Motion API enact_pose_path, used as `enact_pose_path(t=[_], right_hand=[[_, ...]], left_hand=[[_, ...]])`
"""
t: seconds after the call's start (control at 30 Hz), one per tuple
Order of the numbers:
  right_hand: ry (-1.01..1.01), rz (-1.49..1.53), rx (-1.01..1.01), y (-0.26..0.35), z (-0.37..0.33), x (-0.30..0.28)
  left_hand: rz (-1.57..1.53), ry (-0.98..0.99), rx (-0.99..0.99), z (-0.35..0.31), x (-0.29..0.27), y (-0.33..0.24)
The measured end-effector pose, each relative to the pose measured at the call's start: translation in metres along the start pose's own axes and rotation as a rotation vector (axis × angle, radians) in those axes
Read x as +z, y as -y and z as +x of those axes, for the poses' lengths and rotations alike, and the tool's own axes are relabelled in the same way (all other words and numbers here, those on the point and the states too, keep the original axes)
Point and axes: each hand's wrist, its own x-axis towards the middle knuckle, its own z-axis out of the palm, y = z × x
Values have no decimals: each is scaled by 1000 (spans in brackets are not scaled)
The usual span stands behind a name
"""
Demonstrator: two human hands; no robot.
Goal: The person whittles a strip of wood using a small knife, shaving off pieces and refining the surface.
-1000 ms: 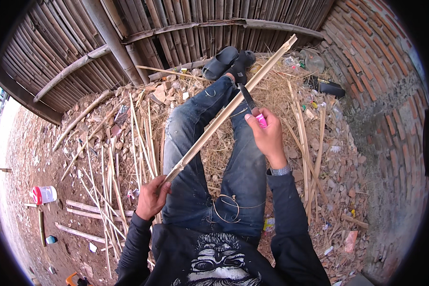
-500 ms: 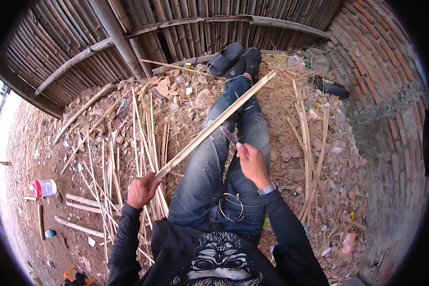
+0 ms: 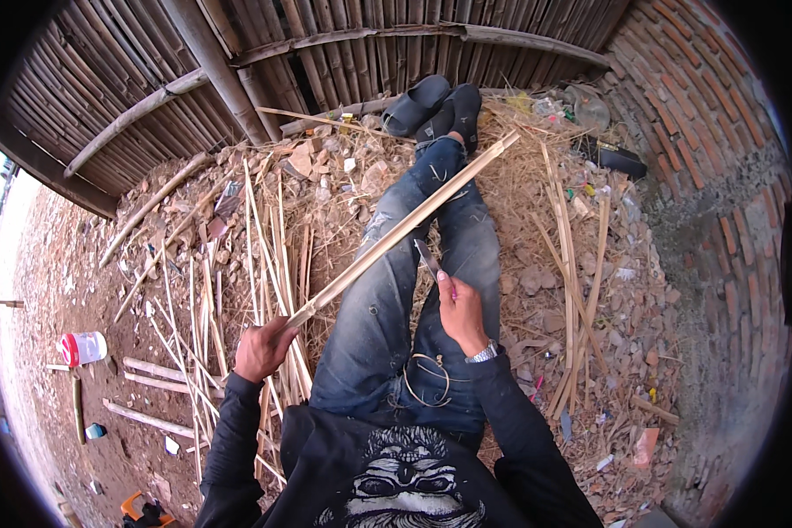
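Note:
I sit on the ground with my legs in blue jeans (image 3: pixel 387 290) stretched out. My left hand (image 3: pixel 260 349) grips the near end of a long split bamboo strip (image 3: pixel 402 231) that slants up and to the right across my legs, past my knees toward my dark shoes (image 3: pixel 431 104). My right hand (image 3: pixel 462 306) rests over my right thigh and holds a knife (image 3: pixel 429 260) with a pink handle, its blade pointing up toward the strip's underside without clearly touching it.
Several bamboo strips (image 3: pixel 273 255) lie piled at my left and more (image 3: pixel 581 264) at my right on straw and rubble. A bamboo fence (image 3: pixel 264 53) stands ahead, a brick wall (image 3: pixel 722 202) at right. A red and white container (image 3: pixel 83 348) lies far left.
My right hand has drawn the knife back down along the strip toward my lap. The strip's far end has slid nearer, and my left hand has pulled back and left.

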Motion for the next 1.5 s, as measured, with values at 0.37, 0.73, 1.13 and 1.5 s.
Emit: enact_pose_path(t=[0.37, 0.73, 1.13, 1.5], right_hand=[[-40, -88, 42, 7, -15, -8], [-38, -114, 99, 8, -16, -2], [227, -84, 87, 6, -14, -7], [-49, -8, 141, -7, -8, -7]], left_hand=[[77, 58, 34, -2, -9, -9], [87, 55, 15, -4, -2, -4], [45, 117, -25, 1, 0, -19], [45, 51, -27, -4, 4, -15]])
